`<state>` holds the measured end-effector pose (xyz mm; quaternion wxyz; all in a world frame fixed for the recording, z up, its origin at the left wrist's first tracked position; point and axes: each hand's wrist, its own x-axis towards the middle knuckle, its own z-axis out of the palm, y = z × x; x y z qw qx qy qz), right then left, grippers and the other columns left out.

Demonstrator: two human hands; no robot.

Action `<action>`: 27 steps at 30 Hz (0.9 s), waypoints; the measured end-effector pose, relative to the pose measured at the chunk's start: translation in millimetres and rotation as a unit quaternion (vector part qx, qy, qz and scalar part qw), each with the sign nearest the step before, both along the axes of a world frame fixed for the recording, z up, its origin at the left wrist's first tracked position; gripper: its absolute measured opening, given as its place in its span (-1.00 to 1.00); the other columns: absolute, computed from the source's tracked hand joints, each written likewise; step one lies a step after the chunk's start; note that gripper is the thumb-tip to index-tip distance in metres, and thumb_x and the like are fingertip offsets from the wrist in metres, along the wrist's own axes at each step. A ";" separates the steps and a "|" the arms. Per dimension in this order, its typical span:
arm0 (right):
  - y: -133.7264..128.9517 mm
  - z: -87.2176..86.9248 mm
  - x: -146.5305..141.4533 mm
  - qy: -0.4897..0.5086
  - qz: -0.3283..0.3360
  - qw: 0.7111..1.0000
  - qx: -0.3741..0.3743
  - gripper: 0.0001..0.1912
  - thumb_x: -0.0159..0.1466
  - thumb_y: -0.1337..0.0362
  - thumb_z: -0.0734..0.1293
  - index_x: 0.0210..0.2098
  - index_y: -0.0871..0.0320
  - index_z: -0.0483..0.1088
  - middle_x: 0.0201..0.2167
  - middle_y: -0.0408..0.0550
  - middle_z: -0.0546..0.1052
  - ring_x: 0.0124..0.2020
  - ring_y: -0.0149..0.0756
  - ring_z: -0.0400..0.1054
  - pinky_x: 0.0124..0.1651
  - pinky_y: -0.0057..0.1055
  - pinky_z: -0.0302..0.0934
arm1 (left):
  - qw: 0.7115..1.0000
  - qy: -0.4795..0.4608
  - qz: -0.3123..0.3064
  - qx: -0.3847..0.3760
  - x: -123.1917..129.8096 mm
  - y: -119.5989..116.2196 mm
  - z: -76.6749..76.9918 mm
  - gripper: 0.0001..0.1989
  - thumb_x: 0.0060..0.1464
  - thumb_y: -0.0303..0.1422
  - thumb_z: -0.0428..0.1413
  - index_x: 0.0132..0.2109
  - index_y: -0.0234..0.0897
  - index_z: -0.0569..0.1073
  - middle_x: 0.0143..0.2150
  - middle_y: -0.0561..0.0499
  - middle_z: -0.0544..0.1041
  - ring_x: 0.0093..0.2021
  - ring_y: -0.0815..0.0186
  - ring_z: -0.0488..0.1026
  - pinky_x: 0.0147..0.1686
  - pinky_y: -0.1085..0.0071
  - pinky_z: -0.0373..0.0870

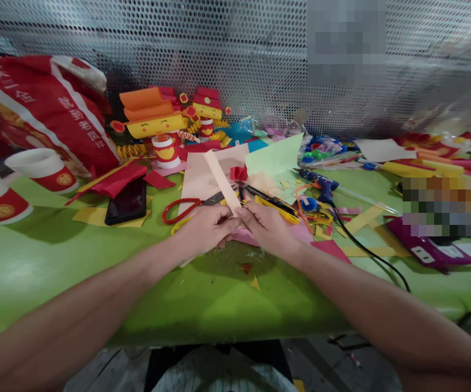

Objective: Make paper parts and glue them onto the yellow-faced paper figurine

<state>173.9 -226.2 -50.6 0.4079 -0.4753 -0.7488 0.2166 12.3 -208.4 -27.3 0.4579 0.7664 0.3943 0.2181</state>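
Note:
A pale peach paper strip (221,177) slants up and away from my hands. Its near end is pinched between my left hand (208,226) and my right hand (265,224), with the thumbs meeting over it. Just beyond my left hand lie scissors with red handles (181,209), their blades partly covered by the strip. A yellow and black utility knife (274,202) rests past my right hand. Pink paper (300,233) sits under my hands, and a small folded red paper piece (239,173) lies behind the strip.
At the back stand paper figures with yellow smiling heads (156,128). Paper cups (43,170) and a black phone (127,202) are at left. To the right lie a blue glue gun (320,184) with its black cord, paper scraps and a purple packet (427,245).

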 end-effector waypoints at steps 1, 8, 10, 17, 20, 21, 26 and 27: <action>-0.4 -0.9 -1.2 0.004 -0.010 1.000 -0.001 -0.65 0.30 0.11 0.08 -0.56 0.12 0.12 -0.63 -0.19 0.25 -0.57 -0.44 0.10 -0.50 -0.46 -0.02 | 1.000 0.001 0.000 0.003 0.1 0.0 0.0 -0.79 0.11 -0.28 -0.02 -0.44 -0.26 0.31 -0.66 0.15 0.33 -0.66 0.45 0.30 -0.62 0.53 0.20; -3.4 -2.7 -6.2 0.038 -0.017 0.999 -0.016 -0.53 0.29 -0.07 0.06 -0.57 0.12 0.13 -0.63 -0.18 0.25 -0.57 -0.44 0.10 -0.52 -0.46 -0.03 | 0.997 -0.001 0.015 0.074 1.9 1.3 -1.6 -0.85 0.06 -0.32 0.00 -0.36 -0.27 0.40 -0.56 0.14 0.35 -0.55 0.43 0.25 -0.53 0.50 0.18; -3.6 -1.9 -6.2 0.044 -0.010 0.999 -0.024 -0.49 0.27 -0.14 0.05 -0.58 0.11 0.12 -0.64 -0.19 0.22 -0.58 -0.45 0.08 -0.52 -0.46 -0.03 | 0.996 0.006 0.012 0.088 2.0 1.6 -1.3 -0.85 0.05 -0.33 0.00 -0.35 -0.28 0.42 -0.53 0.14 0.34 -0.53 0.43 0.22 -0.52 0.50 0.16; -3.8 -0.2 -3.3 0.048 0.000 0.996 -0.073 -0.44 0.23 -0.23 0.02 -0.57 0.12 0.13 -0.65 -0.20 0.20 -0.59 -0.46 0.06 -0.53 -0.47 -0.03 | 0.997 0.016 0.010 0.081 1.8 1.4 1.3 -0.86 0.07 -0.36 0.00 -0.34 -0.28 0.44 -0.51 0.13 0.38 -0.50 0.43 0.25 -0.47 0.50 0.20; -2.9 -0.6 -3.2 0.037 -0.002 0.995 -0.088 -0.42 0.22 -0.24 0.01 -0.56 0.13 0.15 -0.64 -0.19 0.22 -0.59 -0.46 0.08 -0.52 -0.47 -0.02 | 0.997 0.013 0.016 0.079 1.9 1.3 0.1 -0.84 0.07 -0.35 0.00 -0.31 -0.27 0.45 -0.49 0.11 0.41 -0.47 0.41 0.29 -0.45 0.49 0.23; -2.5 -0.8 -3.4 0.034 -0.003 0.995 -0.089 -0.42 0.22 -0.24 0.01 -0.55 0.14 0.16 -0.64 -0.18 0.24 -0.58 -0.45 0.09 -0.51 -0.46 -0.02 | 0.996 0.018 0.019 0.081 2.0 1.2 -0.3 -0.84 0.07 -0.34 0.00 -0.31 -0.27 0.45 -0.49 0.10 0.41 -0.47 0.41 0.29 -0.46 0.48 0.22; -1.1 -2.9 -4.4 0.011 -0.017 0.998 -0.067 -0.45 0.27 -0.17 0.01 -0.54 0.14 0.20 -0.60 -0.13 0.31 -0.55 -0.42 0.15 -0.49 -0.44 -0.01 | 0.995 0.039 0.009 0.096 3.9 -0.7 0.7 -0.82 0.11 -0.36 -0.04 -0.29 -0.29 0.45 -0.43 0.07 0.45 -0.44 0.37 0.33 -0.41 0.45 0.24; -1.0 -3.3 -4.4 0.007 -0.023 0.998 -0.063 -0.46 0.28 -0.16 0.01 -0.55 0.14 0.19 -0.61 -0.13 0.31 -0.56 -0.42 0.15 -0.50 -0.44 -0.01 | 0.994 0.039 0.005 0.100 4.5 -1.3 1.1 -0.81 0.12 -0.37 -0.05 -0.28 -0.29 0.44 -0.40 0.05 0.47 -0.40 0.36 0.35 -0.39 0.44 0.25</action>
